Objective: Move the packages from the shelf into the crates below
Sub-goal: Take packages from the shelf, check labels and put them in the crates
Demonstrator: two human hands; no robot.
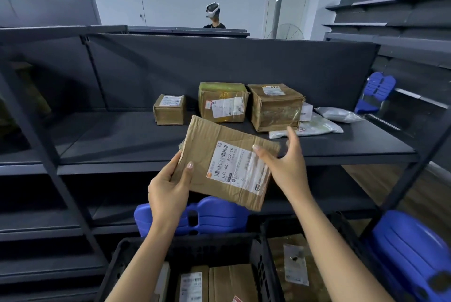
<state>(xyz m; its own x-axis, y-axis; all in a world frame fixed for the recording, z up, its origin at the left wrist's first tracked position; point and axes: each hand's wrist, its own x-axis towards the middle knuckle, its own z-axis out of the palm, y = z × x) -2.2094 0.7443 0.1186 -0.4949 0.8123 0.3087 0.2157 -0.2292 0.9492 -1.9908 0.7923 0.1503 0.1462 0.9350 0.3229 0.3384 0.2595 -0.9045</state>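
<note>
You are holding a flat package (227,162) up in the air, in front of the near edge of the shelf (122,140) and above the crates. It is brown card, tilted, with its white label facing you.

Your left hand (168,187) grips the near left corner, with the thumb on top and the fingers curled under. Your right hand (285,162) pinches the right edge, with the thumb on the label and the fingers reaching round the side.

More packages sit on the shelf behind it. A small box (169,109) is on the left. A taped box (223,103) is in the middle, and a big box (274,106) stands just right of it. Two plastic bags (317,127) lie at the far right of the shelf.

Down near you is the left crate (122,253), black, with labelled card packages inside. The right crate (341,228) sits beside it and holds a brown package with a clear bag on top.

A blue plastic thing (214,216) lies behind the crates. Far away, a person (214,15) stands behind the shelving.
</note>
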